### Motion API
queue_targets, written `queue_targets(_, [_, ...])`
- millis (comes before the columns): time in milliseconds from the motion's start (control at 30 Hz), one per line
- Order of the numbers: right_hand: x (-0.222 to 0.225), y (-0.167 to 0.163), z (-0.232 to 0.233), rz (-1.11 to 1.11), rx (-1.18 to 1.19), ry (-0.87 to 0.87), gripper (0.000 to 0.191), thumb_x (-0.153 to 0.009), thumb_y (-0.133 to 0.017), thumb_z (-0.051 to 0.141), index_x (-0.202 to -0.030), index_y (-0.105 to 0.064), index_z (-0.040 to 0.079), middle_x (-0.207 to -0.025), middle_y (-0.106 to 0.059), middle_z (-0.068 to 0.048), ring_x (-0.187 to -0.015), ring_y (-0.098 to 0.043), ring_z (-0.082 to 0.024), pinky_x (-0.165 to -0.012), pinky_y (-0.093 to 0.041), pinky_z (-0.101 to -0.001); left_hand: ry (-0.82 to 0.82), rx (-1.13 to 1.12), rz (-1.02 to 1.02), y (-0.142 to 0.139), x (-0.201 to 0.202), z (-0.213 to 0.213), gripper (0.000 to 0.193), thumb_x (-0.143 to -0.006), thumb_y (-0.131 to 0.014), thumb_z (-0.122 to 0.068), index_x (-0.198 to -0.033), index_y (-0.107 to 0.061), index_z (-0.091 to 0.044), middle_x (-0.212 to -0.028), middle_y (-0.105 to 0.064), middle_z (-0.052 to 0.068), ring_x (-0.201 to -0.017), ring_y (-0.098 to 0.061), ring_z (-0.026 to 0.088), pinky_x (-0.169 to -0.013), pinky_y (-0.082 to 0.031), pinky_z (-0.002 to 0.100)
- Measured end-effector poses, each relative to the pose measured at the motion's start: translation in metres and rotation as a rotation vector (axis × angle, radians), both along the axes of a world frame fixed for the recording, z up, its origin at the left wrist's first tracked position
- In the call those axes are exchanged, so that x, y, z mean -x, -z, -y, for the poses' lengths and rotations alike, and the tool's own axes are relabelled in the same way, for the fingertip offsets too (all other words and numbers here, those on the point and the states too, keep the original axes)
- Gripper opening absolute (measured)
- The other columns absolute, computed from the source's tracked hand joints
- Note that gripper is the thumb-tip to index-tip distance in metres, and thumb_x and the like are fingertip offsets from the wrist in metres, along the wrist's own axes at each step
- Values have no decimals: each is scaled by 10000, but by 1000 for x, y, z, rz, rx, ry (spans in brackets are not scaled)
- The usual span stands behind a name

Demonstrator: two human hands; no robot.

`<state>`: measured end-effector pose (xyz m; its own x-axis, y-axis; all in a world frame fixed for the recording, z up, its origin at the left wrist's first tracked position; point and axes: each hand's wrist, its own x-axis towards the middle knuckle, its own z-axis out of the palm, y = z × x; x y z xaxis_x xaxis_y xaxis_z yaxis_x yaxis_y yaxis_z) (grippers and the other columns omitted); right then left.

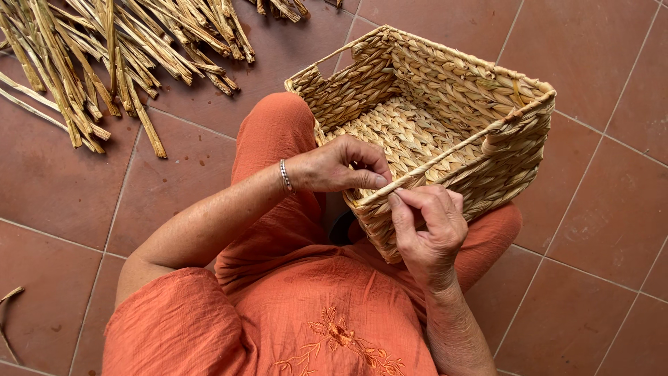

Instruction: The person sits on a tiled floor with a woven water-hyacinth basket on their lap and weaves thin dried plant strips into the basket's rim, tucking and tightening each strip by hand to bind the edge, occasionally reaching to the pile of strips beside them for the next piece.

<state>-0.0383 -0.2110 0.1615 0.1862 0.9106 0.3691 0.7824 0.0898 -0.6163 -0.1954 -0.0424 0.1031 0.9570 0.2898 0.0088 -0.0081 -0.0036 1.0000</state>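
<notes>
A rectangular woven straw basket (487,97) rests on my lap, its opening facing up. My left hand (337,166) reaches over the near rim, and its fingers pinch the rim's wrapped straw strand (407,182). My right hand (428,226) grips the same near rim from outside, thumb and fingers closed on the braided edge right next to my left fingertips. A silver bracelet (284,175) circles my left wrist. I wear orange clothes.
A pile of dried straw stalks (104,49) lies on the terracotta tile floor (591,278) at the upper left. One loose stalk (8,299) lies at the left edge. A cut-out handle gap (334,59) shows in the basket's left wall.
</notes>
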Motion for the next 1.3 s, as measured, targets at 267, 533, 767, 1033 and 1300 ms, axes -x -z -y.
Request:
queue_targets(267, [-26,-10,33,-1246,-172,-204,84,-1041,-582,142,-983,-572,82,-1050,-678,-213,-835,-681,-285,-693,-611,-423,-530,-636,44,-13,15,48,923,-910,-759,-547,-1602,-322,-120,-1584,-393,185,-1507,-342,334,-1277,-275,536])
queue_targets(533, [-78,-60,119,-1582,-395,-343,132,-1051,-600,174,-1057,-535,59,-830,-683,-143,-721,-673,-266,-787,-568,-454,-581,-452,50,-10,15,62,786,-912,-796,-344,-1531,-411,-52,-1428,-580,192,-1337,-590,346,-1153,-490,444])
queue_targets(767, [-155,-42,177,-1664,-731,84,291,-1044,-625,151,-1262,-485,17,-1077,-635,-178,-853,-678,-240,-850,-593,-383,-542,-460,90,-7,11,69,240,-921,-784,-216,-1077,-712,-48,-928,-728,104,-868,-708,262,-819,-563,394])
queue_targets(1033, [-163,-29,71,-1531,-535,51,535,-1036,-653,124,-1496,-428,-30,-1359,-579,-217,-1005,-682,-211,-922,-622,-302,-540,-365,126,-17,5,64,162,-968,-749,-205,-972,-712,-47,-834,-708,88,-740,-716,218,-667,-578,333])
queue_targets(1300, [-36,4,10,-762,120,74,409,-940,-777,154,-1292,-667,-24,-1037,-684,-142,-736,-608,-103,-576,-520,-224,-462,-222,-49,-30,2,62,242,-972,-711,-277,-1056,-723,-50,-820,-742,93,-696,-739,156,-602,-586,303])
